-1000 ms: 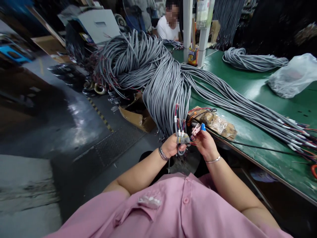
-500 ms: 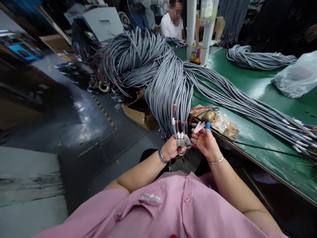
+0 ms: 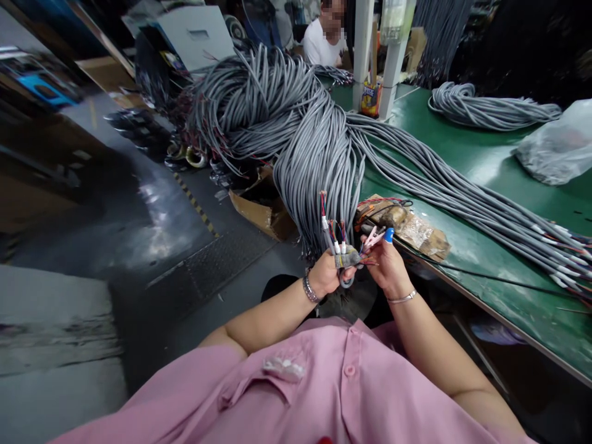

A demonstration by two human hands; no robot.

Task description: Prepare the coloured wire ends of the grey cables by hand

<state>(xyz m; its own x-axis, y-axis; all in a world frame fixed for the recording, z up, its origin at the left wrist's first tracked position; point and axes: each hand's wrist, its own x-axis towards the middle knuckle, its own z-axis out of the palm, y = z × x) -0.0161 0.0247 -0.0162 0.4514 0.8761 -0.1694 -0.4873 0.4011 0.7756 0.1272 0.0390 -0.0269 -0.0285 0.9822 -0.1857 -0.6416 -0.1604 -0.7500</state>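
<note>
Left hand (image 3: 327, 274) clenched round grey cable ends (image 3: 333, 237), stripped coloured wires sticking up, held just off the worktop (image 3: 485, 160) edge above the lap. Right hand (image 3: 387, 266) pinches thin red wires (image 3: 372, 239) just beside them, blue cap (image 3: 389, 234) on one fingertip. Big grey cable bundle (image 3: 319, 148) drapes over the worktop edge behind. Brown packet (image 3: 407, 227) near right hand. Plastic bag (image 3: 555, 148) far right.

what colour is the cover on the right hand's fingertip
Blue fingertip cover, clearest in the head view.
</note>
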